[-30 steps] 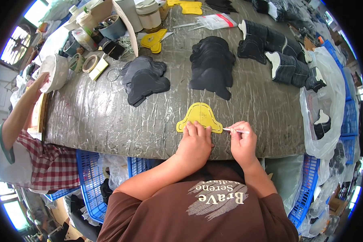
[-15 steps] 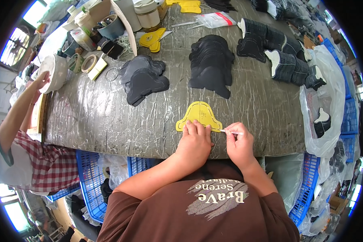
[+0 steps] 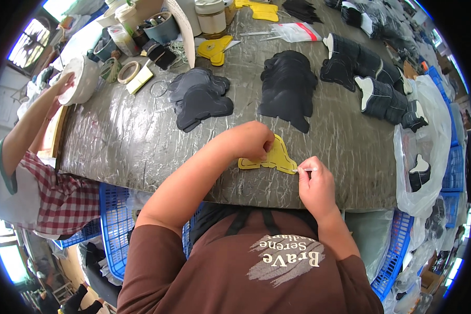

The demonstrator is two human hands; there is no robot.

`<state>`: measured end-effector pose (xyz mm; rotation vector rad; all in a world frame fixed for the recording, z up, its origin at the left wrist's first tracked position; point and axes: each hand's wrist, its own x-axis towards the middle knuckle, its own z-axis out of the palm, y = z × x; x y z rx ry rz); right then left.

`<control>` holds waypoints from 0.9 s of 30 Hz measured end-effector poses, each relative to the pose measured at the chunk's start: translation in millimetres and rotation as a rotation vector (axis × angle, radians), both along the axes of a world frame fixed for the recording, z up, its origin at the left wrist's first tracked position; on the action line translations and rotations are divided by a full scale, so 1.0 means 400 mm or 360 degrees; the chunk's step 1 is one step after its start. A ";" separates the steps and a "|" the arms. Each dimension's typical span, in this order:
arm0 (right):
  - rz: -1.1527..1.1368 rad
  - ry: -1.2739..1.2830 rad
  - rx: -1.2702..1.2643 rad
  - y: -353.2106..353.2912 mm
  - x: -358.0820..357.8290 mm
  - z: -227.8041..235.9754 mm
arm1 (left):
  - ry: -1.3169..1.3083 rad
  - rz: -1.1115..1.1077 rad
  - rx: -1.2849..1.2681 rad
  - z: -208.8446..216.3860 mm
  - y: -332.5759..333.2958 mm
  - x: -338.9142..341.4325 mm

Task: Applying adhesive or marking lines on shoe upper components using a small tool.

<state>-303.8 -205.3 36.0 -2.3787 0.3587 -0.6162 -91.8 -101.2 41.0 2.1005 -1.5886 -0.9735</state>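
A yellow bell-shaped template [image 3: 281, 154] with dashed slots along its edge lies on the table in front of me. My left hand [image 3: 254, 141] reaches over its far left part, fingers bent down and closed at the template; the fingertips are partly hidden. In my right hand [image 3: 317, 186] a slim white pen [image 3: 310, 169] is pinched, its tip at the template's lower right corner. Beyond them sits a fanned stack of black cut pieces [image 3: 287, 86], with a smaller pile of similar pieces [image 3: 204, 102] to its left.
At the left a co-worker's hand [image 3: 64, 83] holds a white bowl [image 3: 81, 81]. Tape rolls [image 3: 129, 72] and tool-filled pots [image 3: 162, 29] crowd the back left. Bundled black pieces with white trim [image 3: 382, 94] and a clear plastic bag [image 3: 429, 136] line the right. Blue crates [image 3: 115, 225] stand below the table's front edge.
My left hand has gone from lying flat on the template's near part to its far left side, with fingers bent down. The right hand and pen stay at the lower right corner.
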 end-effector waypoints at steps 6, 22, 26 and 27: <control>0.0259 -0.0088 0.0223 0.047 0.072 0.031 | 0.0124 -0.0017 0.0024 0.000 -0.007 0.013; 0.0447 -0.0149 0.0163 0.115 0.157 -0.007 | 0.0095 -0.0047 0.0031 0.004 -0.012 0.020; 0.0475 -0.0094 0.0225 0.113 0.151 0.001 | 0.0163 0.0003 0.0154 -0.004 -0.019 0.020; 0.0481 -0.0091 0.0278 0.111 0.149 0.000 | 0.0162 0.0005 0.0154 -0.003 -0.018 0.019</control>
